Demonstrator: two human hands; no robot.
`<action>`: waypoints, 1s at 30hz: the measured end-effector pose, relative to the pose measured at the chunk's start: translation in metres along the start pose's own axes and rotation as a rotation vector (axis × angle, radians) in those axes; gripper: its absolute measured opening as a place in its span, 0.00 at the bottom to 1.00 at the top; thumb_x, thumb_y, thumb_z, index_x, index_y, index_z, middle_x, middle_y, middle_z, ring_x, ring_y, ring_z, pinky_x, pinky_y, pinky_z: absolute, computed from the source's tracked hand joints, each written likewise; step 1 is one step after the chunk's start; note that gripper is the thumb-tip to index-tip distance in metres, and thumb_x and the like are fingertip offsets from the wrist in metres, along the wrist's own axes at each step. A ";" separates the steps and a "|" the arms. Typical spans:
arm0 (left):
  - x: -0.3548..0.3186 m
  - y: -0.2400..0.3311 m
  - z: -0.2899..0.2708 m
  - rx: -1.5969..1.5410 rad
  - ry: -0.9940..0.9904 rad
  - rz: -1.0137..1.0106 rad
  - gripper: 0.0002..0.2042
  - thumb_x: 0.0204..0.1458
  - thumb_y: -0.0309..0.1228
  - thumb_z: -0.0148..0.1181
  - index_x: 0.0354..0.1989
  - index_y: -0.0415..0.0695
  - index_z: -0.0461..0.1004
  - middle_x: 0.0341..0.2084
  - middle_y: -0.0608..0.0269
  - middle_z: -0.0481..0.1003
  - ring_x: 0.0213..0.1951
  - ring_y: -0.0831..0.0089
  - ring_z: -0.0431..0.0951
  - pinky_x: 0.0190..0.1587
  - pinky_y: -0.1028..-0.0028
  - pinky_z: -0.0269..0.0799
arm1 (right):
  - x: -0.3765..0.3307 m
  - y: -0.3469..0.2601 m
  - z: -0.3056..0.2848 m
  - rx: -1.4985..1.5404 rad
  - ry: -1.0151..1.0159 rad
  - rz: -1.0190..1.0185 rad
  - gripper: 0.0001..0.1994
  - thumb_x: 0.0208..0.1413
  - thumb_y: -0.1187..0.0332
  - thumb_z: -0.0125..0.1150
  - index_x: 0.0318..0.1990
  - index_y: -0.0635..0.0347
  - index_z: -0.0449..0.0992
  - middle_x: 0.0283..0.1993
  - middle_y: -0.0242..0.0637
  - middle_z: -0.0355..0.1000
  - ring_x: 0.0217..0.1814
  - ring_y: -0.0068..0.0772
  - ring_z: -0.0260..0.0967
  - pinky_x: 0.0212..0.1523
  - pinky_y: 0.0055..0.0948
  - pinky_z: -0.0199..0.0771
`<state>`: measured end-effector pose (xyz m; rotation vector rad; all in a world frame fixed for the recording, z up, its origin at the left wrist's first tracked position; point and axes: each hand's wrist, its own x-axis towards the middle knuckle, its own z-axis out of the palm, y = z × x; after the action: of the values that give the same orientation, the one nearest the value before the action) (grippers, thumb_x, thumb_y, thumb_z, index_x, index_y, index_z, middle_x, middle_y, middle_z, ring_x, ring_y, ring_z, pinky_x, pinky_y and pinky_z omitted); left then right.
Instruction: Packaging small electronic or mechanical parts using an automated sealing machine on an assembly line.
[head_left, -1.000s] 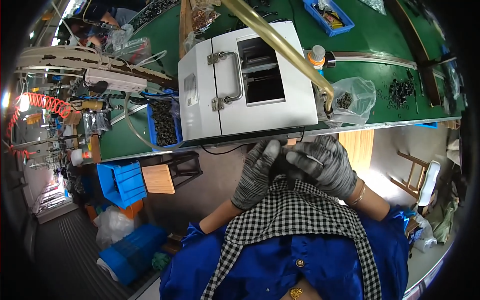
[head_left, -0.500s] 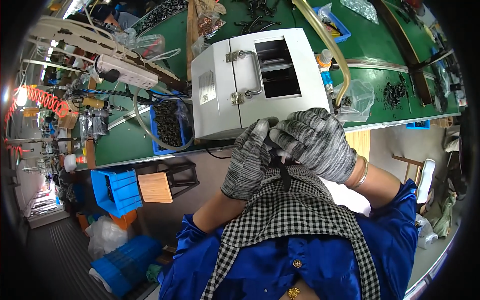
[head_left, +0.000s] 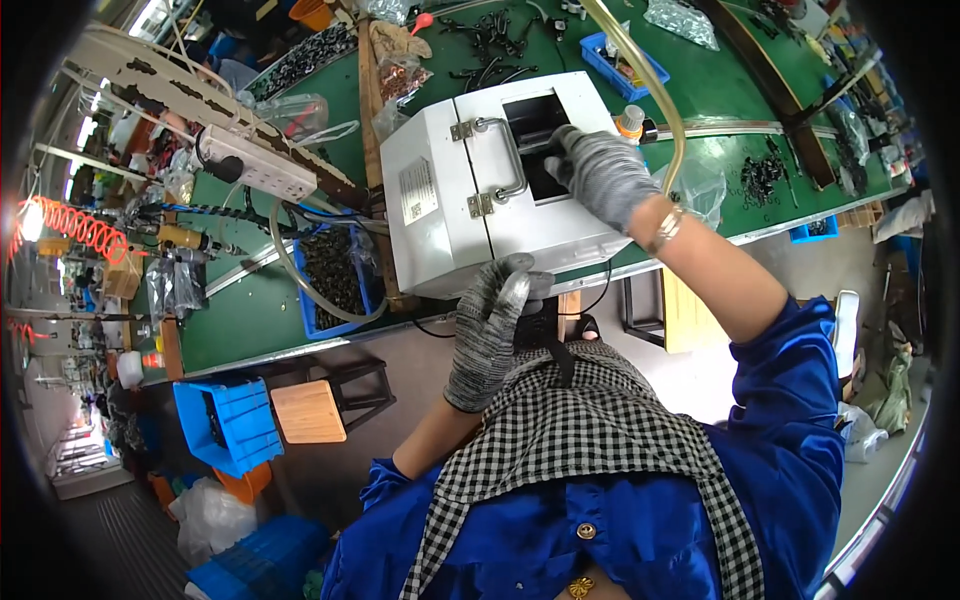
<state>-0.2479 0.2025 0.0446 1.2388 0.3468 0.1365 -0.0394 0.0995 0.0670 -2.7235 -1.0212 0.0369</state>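
A white metal box machine (head_left: 435, 240) with a hinged front, a curved handle (head_left: 512, 160) and a dark rectangular opening (head_left: 535, 120) stands at the bench edge. My right hand (head_left: 605, 180), in a grey knitted glove, reaches over its front, fingertips at the opening; they are smeared by motion, so their grip is unclear. Below the machine's lower front edge, my gloved left hand (head_left: 488, 335) is closed, thumb and fingers drawn together. Whatever it pinches is hidden.
On the green bench (head_left: 245, 320), a blue bin (head_left: 312, 322) of dark parts sits left of the machine. A yellowish hose (head_left: 668, 100) arches down at its right. Behind lie a blue tray (head_left: 600, 65) and loose black parts (head_left: 495, 40). A power strip (head_left: 255, 165) hangs at left.
My right hand has left my left hand and moved up to the machine's opening. My left hand stays low by the machine's front edge. The view has shifted slightly.
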 end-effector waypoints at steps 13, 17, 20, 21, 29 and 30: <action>0.016 0.006 -0.019 0.421 0.161 0.470 0.11 0.60 0.30 0.49 0.44 0.36 0.72 0.37 0.58 0.75 0.39 0.72 0.77 0.44 0.75 0.73 | 0.037 -0.017 0.000 -0.112 -0.355 -0.007 0.14 0.51 0.68 0.53 0.45 0.48 0.77 0.40 0.44 0.76 0.44 0.48 0.74 0.45 0.37 0.75; 0.045 0.008 -0.036 0.711 0.333 0.666 0.09 0.56 0.29 0.53 0.40 0.37 0.74 0.35 0.54 0.75 0.38 0.64 0.76 0.45 0.67 0.71 | 0.037 -0.021 0.003 0.098 -0.365 0.096 0.13 0.47 0.69 0.56 0.42 0.50 0.78 0.39 0.44 0.76 0.42 0.46 0.75 0.43 0.36 0.75; 0.061 0.010 -0.035 0.836 0.286 0.706 0.08 0.57 0.27 0.53 0.41 0.36 0.72 0.33 0.55 0.75 0.36 0.68 0.76 0.43 0.70 0.72 | 0.023 -0.011 0.026 0.350 -0.153 0.127 0.13 0.48 0.69 0.58 0.43 0.55 0.78 0.43 0.45 0.76 0.46 0.45 0.74 0.47 0.37 0.74; 0.068 0.010 -0.032 0.904 0.269 0.727 0.08 0.57 0.26 0.52 0.41 0.35 0.71 0.32 0.56 0.75 0.35 0.70 0.76 0.42 0.71 0.72 | 0.023 -0.014 0.045 0.258 -0.048 0.192 0.10 0.45 0.69 0.60 0.37 0.56 0.79 0.38 0.45 0.76 0.42 0.44 0.75 0.44 0.35 0.75; 0.075 -0.003 -0.036 0.827 0.334 0.840 0.06 0.50 0.27 0.57 0.35 0.38 0.75 0.28 0.53 0.76 0.32 0.57 0.74 0.41 0.63 0.68 | 0.037 -0.033 0.021 -0.025 -0.408 0.223 0.09 0.45 0.65 0.61 0.33 0.56 0.81 0.38 0.39 0.77 0.40 0.40 0.76 0.40 0.35 0.76; 0.076 -0.002 -0.035 0.840 0.328 0.869 0.06 0.51 0.25 0.56 0.34 0.37 0.75 0.27 0.53 0.76 0.32 0.59 0.74 0.41 0.65 0.69 | 0.041 -0.027 0.027 -0.036 -0.411 0.198 0.09 0.44 0.65 0.62 0.33 0.56 0.81 0.36 0.40 0.78 0.39 0.41 0.76 0.39 0.35 0.76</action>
<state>-0.1885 0.2553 0.0192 2.1486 0.1123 1.0293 -0.0292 0.1517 0.0491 -2.9072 -0.8419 0.6403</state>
